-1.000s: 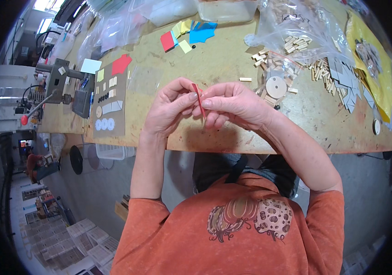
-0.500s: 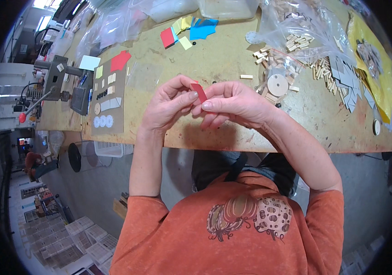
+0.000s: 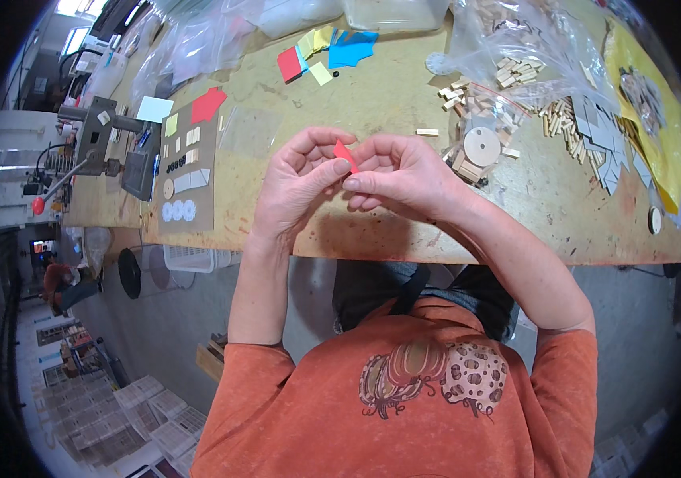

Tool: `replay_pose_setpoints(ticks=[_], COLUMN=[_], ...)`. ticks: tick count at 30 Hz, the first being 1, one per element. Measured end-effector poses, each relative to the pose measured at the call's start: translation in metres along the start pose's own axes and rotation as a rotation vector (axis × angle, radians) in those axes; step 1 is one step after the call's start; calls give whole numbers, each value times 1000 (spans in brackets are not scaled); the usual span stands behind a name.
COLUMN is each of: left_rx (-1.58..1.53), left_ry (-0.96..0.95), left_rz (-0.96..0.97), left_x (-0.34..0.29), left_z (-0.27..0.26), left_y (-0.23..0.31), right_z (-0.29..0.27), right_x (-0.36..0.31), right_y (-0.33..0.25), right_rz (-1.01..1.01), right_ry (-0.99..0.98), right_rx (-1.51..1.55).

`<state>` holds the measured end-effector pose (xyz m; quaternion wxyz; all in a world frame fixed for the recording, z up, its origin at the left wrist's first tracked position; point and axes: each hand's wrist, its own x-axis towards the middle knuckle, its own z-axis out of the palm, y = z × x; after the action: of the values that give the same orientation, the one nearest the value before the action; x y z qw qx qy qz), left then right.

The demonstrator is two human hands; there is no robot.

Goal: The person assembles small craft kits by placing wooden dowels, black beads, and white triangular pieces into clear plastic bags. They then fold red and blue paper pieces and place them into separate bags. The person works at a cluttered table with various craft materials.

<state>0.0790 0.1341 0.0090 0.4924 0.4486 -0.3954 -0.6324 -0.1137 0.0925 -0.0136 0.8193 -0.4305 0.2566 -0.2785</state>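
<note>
Between my two hands, above the middle of the workbench [image 3: 309, 227], is a small flat red piece [image 3: 344, 154], perhaps card or foam. My left hand [image 3: 305, 174] pinches it between thumb and fingers. From the other side, my right hand [image 3: 401, 177] grips it the same way, its lower fingers curled under. Fingertips cover much of the piece. Left of my hands lies a brown board [image 3: 191, 179] with small wooden sticks, black bits, a wooden disc and white gear-like discs laid in rows. Beyond my hands are red, yellow and blue cards [image 3: 352, 49].
To the right are wooden sticks [image 3: 559, 127], grey flat pieces [image 3: 605, 147], a bag of wooden parts with a wooden disc [image 3: 482, 146] on it, and a yellow bag [image 3: 643, 103]. A lever press [image 3: 105, 139] stands at left. Clear plastic bins [image 3: 396, 14] line the back.
The red piece has turned in my fingers and less of it shows. Both hands have shifted slightly, with the right fingertips now drawn up closer around it.
</note>
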Motion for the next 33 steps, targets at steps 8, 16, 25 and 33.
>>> replay_pose_setpoints(ticks=[8, 16, 25, 33], left_rx=[-69, -137, -249, -262], left_ry=[-115, -76, -90, -91], left_rz=[29, -43, -63, -60], left_x=[-1, -1, -2, -3], left_z=[-7, -11, -14, -16], left_y=[1, -4, -9, -12], right_z=[-2, 0, 0, -3], right_x=[2, -3, -2, 0], right_y=[6, 5, 4, 9], right_rz=[-104, -302, -266, -275], right_ry=[-7, 134, 102, 84], right_rx=[-66, -655, -594, -574])
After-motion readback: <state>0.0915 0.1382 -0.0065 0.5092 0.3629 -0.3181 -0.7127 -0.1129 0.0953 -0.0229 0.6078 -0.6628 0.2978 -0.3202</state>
